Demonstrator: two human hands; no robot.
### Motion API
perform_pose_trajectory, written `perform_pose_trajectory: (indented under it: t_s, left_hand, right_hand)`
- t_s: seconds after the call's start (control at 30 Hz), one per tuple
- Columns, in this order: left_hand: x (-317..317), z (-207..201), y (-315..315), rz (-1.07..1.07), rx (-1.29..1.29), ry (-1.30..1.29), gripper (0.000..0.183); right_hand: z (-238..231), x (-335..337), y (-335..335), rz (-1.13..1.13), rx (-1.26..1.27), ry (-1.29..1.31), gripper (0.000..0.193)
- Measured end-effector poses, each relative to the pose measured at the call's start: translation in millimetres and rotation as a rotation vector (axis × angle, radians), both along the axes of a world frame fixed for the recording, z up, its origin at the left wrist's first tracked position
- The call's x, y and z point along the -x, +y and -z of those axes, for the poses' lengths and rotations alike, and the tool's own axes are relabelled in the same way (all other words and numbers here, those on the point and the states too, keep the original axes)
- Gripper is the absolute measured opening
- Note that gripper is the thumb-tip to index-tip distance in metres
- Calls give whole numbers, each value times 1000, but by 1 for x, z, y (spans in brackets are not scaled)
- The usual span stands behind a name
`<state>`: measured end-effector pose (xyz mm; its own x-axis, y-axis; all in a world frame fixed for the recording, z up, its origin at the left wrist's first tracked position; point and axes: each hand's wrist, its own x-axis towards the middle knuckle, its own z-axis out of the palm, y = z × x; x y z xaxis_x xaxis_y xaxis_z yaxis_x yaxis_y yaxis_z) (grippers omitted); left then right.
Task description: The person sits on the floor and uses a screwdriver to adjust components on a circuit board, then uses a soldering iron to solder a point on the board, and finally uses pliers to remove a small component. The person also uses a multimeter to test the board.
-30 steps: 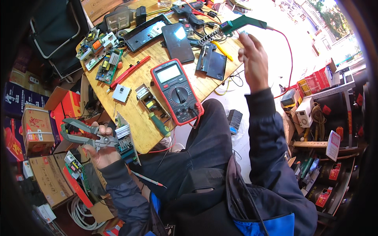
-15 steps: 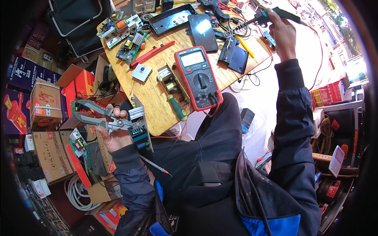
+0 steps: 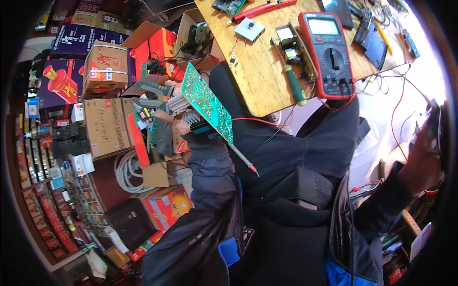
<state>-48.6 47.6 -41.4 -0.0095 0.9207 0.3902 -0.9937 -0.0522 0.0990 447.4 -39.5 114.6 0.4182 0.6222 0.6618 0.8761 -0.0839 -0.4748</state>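
My left hand (image 3: 179, 125) is closed round grey-handled pliers (image 3: 153, 87) and a circuit board (image 3: 208, 106), whose green soldered side faces up. Silvery heat sink fins show behind the board, which hides most of my fingers and the pliers' jaws. Out at the right rim, my right hand (image 3: 420, 164) is wrapped round a dark soldering iron (image 3: 433, 108), in shadow and partly cut off. On the table's near side lie a red multimeter (image 3: 329, 57), a green-handled screwdriver (image 3: 294, 86) and an open power supply (image 3: 292, 45). A test probe (image 3: 245, 161) rests on my lap.
The wooden table (image 3: 253, 86) ends just beyond my knees. Cardboard boxes (image 3: 107, 126) stack up on the left, beside coiled grey cable (image 3: 125, 174). A red wire (image 3: 398, 109) hangs at the right. A phone (image 3: 338, 12) and black metal parts (image 3: 371, 45) lie on the table.
The view has swung left, so the table sits further right. My left hand has turned the board, showing its soldered side. My right hand has come down from above the table toward my right side.
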Motion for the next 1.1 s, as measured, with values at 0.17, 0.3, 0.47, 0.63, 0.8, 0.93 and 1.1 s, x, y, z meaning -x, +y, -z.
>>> perform_pose_trajectory:
  t_s: [0.17,0.3,0.47,0.63,0.8,0.93,1.1]
  left_hand:
    - [5,13,8,489,-63,-922,63]
    - [12,1,-8,395,-180,-601,59]
    - [22,-21,-18,123,-59,-127,59]
    - [6,-33,-16,-19,99,-243,58]
    - [-21,-39,-18,-346,167,-140,59]
    - [-25,-41,-25,-62,120,-250,56]
    - [-22,-34,-15,-73,80,-276,52]
  right_hand:
    - [50,132,-47,-557,-72,1552,47]
    - [50,179,-41,-533,54,1779,35]
    - [44,197,-31,-598,71,1842,40]
    - [47,203,-34,-654,111,1864,42]
    - [47,208,-36,-725,124,1915,41]
    - [47,212,-36,-712,150,1875,38]
    - [45,214,-37,-709,174,1871,35]
